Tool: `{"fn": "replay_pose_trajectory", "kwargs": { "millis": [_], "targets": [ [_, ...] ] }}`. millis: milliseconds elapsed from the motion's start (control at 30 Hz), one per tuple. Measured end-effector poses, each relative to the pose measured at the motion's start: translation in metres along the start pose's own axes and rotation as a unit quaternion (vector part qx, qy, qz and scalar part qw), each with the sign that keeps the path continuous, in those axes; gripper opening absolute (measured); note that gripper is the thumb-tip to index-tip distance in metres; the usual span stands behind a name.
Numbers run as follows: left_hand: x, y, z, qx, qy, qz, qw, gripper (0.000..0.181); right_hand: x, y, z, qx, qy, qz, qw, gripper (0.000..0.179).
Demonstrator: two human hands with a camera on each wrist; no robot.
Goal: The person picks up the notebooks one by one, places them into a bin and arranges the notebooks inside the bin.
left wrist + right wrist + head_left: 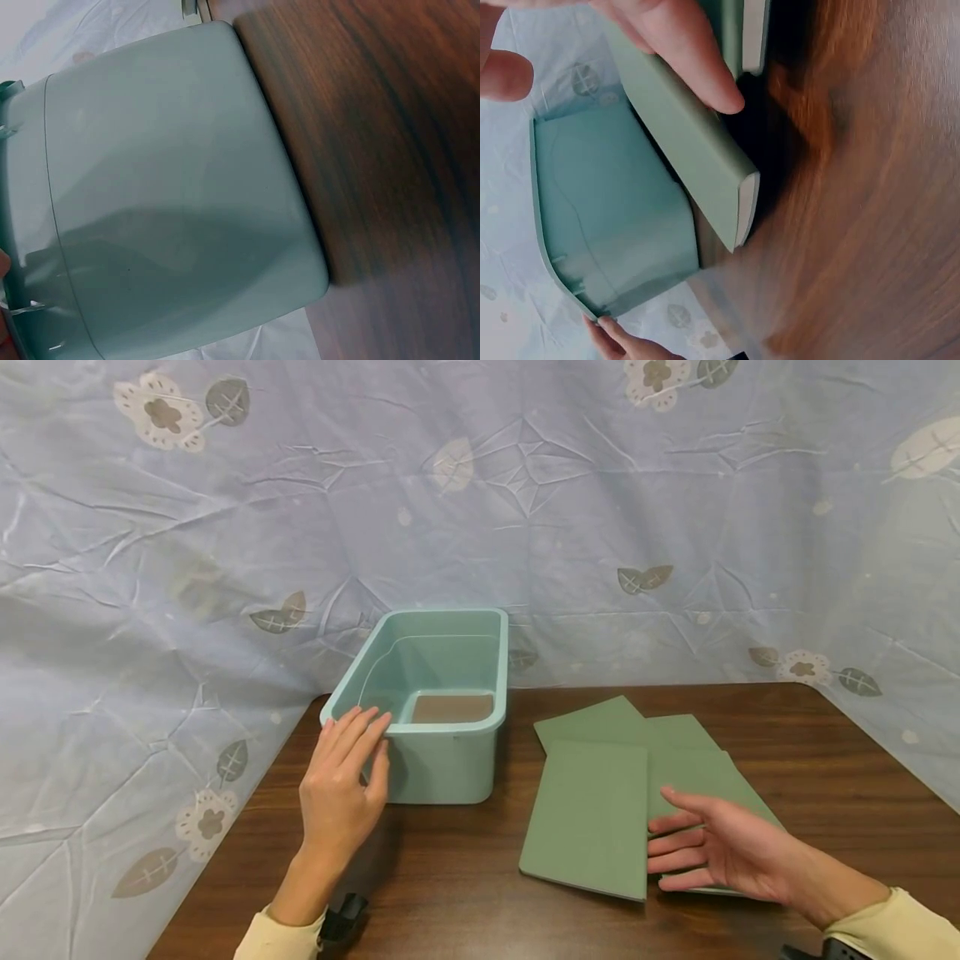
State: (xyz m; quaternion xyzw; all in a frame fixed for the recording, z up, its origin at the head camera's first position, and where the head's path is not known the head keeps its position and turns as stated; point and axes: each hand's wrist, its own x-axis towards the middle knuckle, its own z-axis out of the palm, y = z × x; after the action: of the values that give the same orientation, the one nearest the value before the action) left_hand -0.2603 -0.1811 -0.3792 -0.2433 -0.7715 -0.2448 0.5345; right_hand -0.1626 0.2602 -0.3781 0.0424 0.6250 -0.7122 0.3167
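A teal plastic bin (442,768) stands upright on the table. My left hand (341,789) rests its extended fingertips on the rim at the near left corner, thumb beside the front wall. The left wrist view is mostly filled by the bin's wall (172,180). Several green notebooks (592,818) lie overlapped to the right of the bin. Over their near right part is my right hand (731,852), palm facing left, fingers spread and nothing gripped. In the right wrist view a finger overlaps a notebook (697,157) with pale page edges; contact is unclear.
The brown wooden table (465,877) has its far edge against a wrinkled floral cloth (525,527). A brown rectangular patch (453,708) shows at the bottom inside the bin. Black straps (345,917) sit at the wrists.
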Motion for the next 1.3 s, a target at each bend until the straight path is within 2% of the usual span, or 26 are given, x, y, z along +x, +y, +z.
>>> {"fn": "replay_pose_trajectory", "kwargs": {
  "millis": [233,400,567,833,1067,1300],
  "targets": [
    [0.002,0.001,0.0,-0.001,0.001,-0.001,1.0,0.033,0.006,0.005,0.015,-0.009,0.056,-0.005,0.9984,0.086],
    [0.003,0.0,-0.001,-0.001,0.006,0.006,1.0,0.032,0.013,0.011,0.027,-0.025,0.091,-0.035,0.995,0.076],
    [0.002,0.0,-0.001,0.0,0.002,0.001,1.0,0.032,0.018,0.016,0.035,-0.037,0.156,-0.045,0.986,0.06],
    [-0.001,0.001,0.0,0.002,-0.001,-0.003,1.0,0.032,0.023,0.024,0.046,-0.046,0.24,-0.05,0.9684,0.066],
    [-0.002,0.001,-0.001,0.002,0.0,-0.001,1.0,0.032,0.025,0.026,0.05,-0.049,0.269,-0.052,0.9605,0.068],
    [0.0,0.001,-0.001,-0.001,0.004,0.004,1.0,0.033,0.026,0.024,0.05,-0.049,0.265,-0.058,0.9614,0.068]
  ]
}}
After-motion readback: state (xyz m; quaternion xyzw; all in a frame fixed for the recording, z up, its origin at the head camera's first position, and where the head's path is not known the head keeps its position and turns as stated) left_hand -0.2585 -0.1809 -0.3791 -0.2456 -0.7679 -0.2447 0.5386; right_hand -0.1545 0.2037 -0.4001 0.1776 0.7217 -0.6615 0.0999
